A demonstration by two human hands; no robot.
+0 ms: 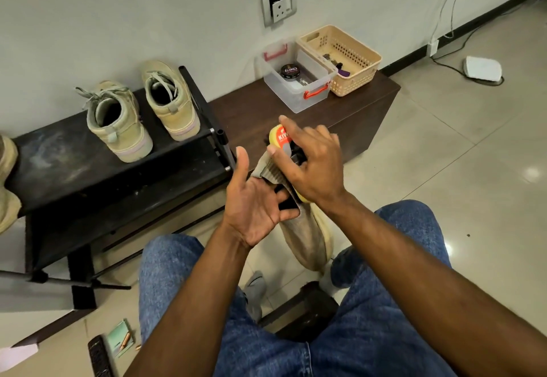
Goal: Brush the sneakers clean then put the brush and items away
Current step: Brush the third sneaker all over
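A beige sneaker [305,237] hangs toe-down between my knees. My left hand [254,208] holds it at the collar, fingers curled into the dark opening, thumb up. My right hand [310,166] grips a yellow shoe brush [279,137] with a red label, its pale bristles [273,169] pressed against the sneaker's upper part. Two more beige sneakers [121,122] [170,101] stand heel-out on the black shoe rack [59,157].
On a dark wooden bench [245,116] sit a clear plastic box [299,77] with red handles holding a polish tin [290,72], and a beige basket [340,57]. Another shoe [7,181] shows at the left edge. A remote and notepad [118,338] lie on the tiled floor.
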